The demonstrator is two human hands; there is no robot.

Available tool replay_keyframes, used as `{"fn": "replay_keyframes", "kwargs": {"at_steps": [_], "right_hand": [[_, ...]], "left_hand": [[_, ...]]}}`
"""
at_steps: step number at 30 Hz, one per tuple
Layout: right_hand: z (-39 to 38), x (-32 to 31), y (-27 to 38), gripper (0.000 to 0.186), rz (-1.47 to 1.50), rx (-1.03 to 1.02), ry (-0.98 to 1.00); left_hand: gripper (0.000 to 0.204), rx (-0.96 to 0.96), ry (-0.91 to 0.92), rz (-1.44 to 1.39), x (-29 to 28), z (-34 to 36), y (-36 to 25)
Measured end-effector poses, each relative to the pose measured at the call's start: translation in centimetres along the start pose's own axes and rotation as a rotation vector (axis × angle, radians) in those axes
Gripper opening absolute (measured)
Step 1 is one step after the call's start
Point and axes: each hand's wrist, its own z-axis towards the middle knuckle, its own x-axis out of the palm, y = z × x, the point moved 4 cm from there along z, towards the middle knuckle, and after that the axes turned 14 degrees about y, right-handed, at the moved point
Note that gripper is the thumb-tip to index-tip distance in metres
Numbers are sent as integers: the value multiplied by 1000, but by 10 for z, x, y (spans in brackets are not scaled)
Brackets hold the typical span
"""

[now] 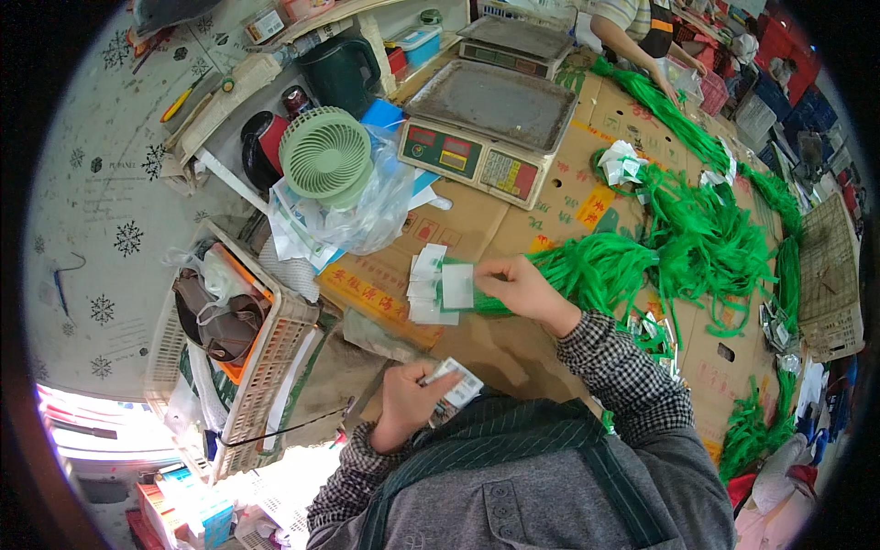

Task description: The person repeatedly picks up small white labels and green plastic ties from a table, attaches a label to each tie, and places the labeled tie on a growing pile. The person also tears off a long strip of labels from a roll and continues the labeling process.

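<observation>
My left hand (403, 408) is closed around a small stack of white printed labels (461, 389), held low in front of my body. My right hand (527, 291) reaches over the cardboard-covered table, its thumb and fingertips pinched at the right edge of a square white label (457, 286). That label lies over the left end of a bundle of green strands (587, 273). Several more white labels (424, 291) lie just left of it, overlapping in a column. What my right fingertips press on beneath is hidden.
A larger heap of green strands (701, 234) lies to the right. Two weighing scales (477, 151) stand at the back, beside a green fan (325, 156). A plastic crate (284, 353) with a brown bag stands at left. Another person's hand (667, 87) touches green strands at the far right.
</observation>
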Motion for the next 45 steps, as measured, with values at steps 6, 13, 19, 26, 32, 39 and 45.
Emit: {"fn": "replay_keyframes", "kwargs": {"at_steps": [6,13,19,26,32,39,45], "right_hand": [[-22,14,21,14,-343,-148,94],[-34,19,28,18,-349,-127,143],[-36,20,30,19,-354,-114,156],[-36,21,29,19,-308,-139,153],[-37,21,24,18,-261,-120,154],[-33,22,14,17,-41,8,259],[-43,-15,-10,15,150,189,192]], "left_hand": [[19,68,39,74,-17,36,-31],[16,93,153,72,-12,53,-34],[17,67,178,83,-12,56,-32],[17,38,191,66,-13,58,-29],[18,-15,197,-17,-11,59,-27],[18,90,184,-16,-13,60,-27],[19,-323,144,-169,-56,31,4]]}}
